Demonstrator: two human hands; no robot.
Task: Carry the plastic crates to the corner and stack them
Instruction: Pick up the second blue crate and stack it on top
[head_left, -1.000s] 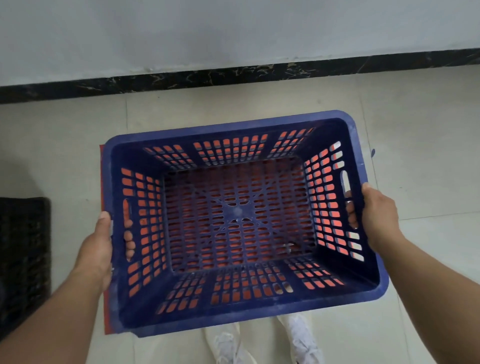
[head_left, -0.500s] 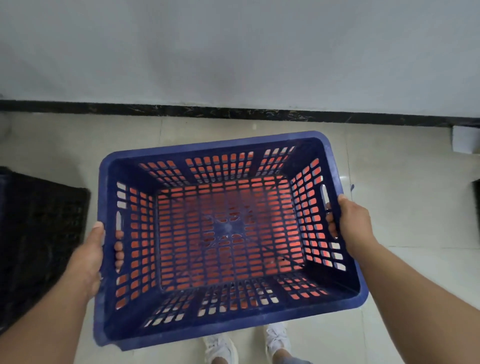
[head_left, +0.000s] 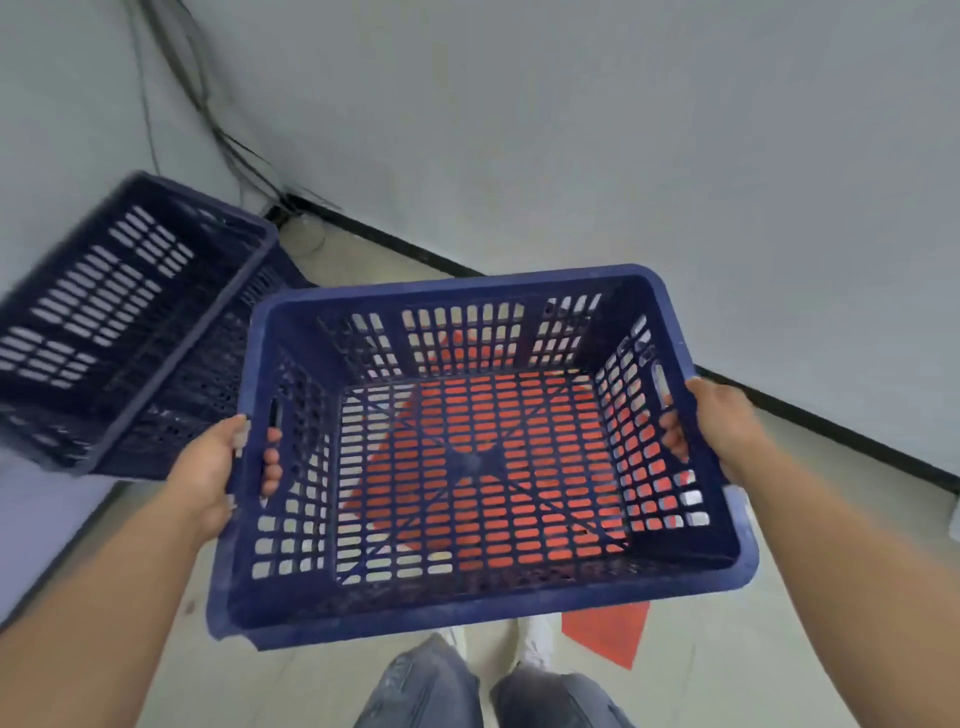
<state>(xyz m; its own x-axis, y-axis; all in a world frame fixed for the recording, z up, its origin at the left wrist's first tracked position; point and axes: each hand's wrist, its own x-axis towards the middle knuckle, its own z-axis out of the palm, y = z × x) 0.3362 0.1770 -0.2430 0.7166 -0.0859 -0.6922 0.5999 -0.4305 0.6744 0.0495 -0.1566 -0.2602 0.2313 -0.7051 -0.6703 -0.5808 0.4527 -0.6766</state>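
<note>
I have the blue crate up in the air in front of me, level, above the floor and a red patch on it. My left hand grips its left wall, fingers curled through the handle slot; my right hand grips the right handle the same way. A darker crate sits near the corner, just left of mine.

I note pale floor tiles bordered by a black skirting strip along grey walls. Dark cables run down the wall into the corner. A red-orange marking lies on the floor just beside white shoes and grey-blue jeans.
</note>
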